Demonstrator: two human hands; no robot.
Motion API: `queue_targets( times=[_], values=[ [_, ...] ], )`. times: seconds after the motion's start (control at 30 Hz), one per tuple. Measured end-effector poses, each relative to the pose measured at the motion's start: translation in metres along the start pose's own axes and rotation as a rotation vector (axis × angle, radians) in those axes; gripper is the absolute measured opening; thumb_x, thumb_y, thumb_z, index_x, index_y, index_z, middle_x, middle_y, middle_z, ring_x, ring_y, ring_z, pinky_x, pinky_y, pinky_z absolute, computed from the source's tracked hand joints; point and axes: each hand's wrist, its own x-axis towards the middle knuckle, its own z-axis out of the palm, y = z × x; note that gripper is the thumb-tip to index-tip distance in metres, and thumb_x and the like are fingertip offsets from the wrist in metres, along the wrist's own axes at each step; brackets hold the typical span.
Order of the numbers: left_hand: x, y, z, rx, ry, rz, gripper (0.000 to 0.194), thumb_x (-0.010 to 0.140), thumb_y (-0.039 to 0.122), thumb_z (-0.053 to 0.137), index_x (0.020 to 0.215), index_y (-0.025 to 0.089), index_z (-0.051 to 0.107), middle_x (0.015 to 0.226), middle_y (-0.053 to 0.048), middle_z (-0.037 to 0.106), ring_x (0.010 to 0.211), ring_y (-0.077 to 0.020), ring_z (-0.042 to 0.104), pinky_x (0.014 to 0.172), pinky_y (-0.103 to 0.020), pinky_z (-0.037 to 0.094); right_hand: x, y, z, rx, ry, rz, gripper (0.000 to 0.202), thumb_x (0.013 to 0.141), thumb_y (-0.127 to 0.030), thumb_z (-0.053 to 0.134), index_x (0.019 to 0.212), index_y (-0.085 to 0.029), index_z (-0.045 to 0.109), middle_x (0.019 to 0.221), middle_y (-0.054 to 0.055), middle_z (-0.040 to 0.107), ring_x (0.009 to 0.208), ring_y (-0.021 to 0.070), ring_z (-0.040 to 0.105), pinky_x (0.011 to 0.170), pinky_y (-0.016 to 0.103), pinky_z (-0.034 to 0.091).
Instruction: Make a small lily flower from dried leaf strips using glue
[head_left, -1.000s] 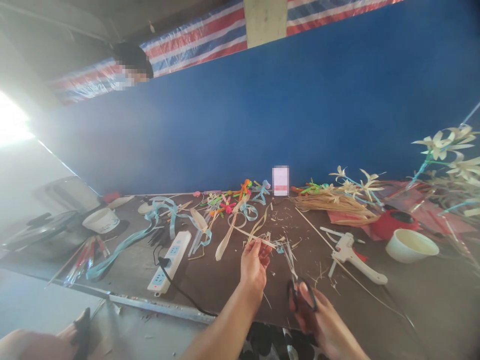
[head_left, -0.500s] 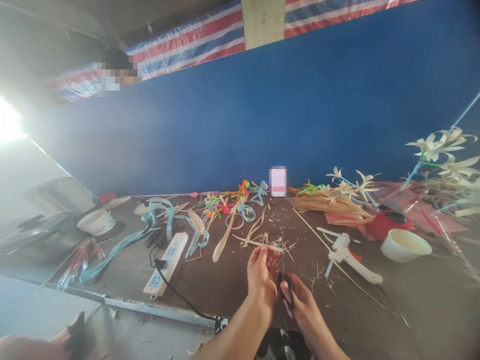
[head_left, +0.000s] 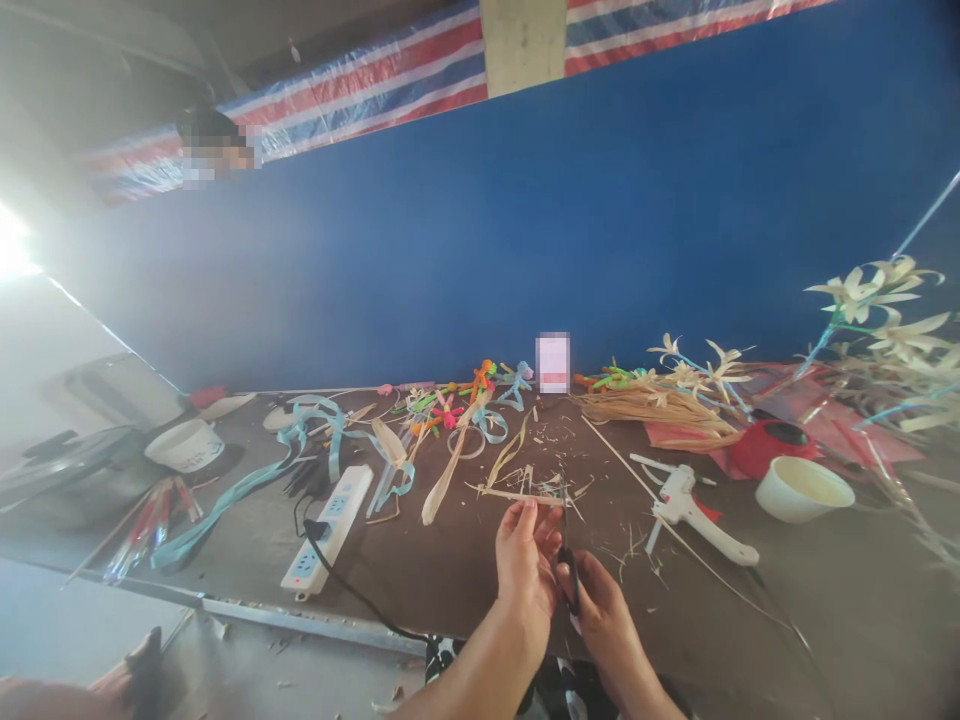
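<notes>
My left hand (head_left: 527,555) pinches a thin pale strip (head_left: 517,495) between thumb and fingers, above the brown tabletop (head_left: 465,585). Black-handled scissors (head_left: 569,575) are in my right hand (head_left: 598,600), just right of the left one. Their blades point away from me, close to the strip's right end, and look nearly closed. Small pale and bluish scraps (head_left: 559,435) lie scattered on the table beyond both hands.
A white power strip (head_left: 328,530) with a black cord lies to the left. On the right are a white glue gun (head_left: 697,515), a cream bowl (head_left: 804,490) and a red object (head_left: 769,450). Dried-leaf flowers (head_left: 859,290) stand at far right.
The scissor handles have drawn closer together in my right hand. My left hand still holds the strip. The whole view has shifted slightly.
</notes>
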Motion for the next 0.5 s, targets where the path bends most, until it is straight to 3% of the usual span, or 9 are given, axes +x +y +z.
queue_targets(
  times=[0.17, 0.5],
  values=[
    [0.0035, -0.0029, -0.0037, 0.000, -0.063, 0.027, 0.022, 0.062, 0.028, 0.064, 0.075, 0.018, 0.049, 0.076, -0.002, 0.061, 0.070, -0.0135, 0.060, 0.046, -0.015, 0.041, -0.0014, -0.0016, -0.0010, -0.010, 0.001, -0.008, 0.030, 0.064, -0.044, 0.058, 0.063, -0.019, 0.043, 0.058, -0.003, 0.043, 0.056, 0.0123, 0.043, 0.052, 0.021, 0.037],
    [0.0089, -0.0006, -0.0050, 0.040, -0.071, 0.009, 0.023, 0.059, 0.026, 0.065, 0.074, 0.018, 0.050, 0.076, -0.001, 0.062, 0.073, -0.0142, 0.061, 0.046, -0.015, 0.039, -0.0039, 0.0029, -0.0072, -0.010, 0.014, 0.061, 0.028, 0.065, -0.038, 0.061, 0.064, -0.019, 0.040, 0.059, -0.005, 0.040, 0.056, 0.0100, 0.040, 0.051, 0.020, 0.035]
  ],
)
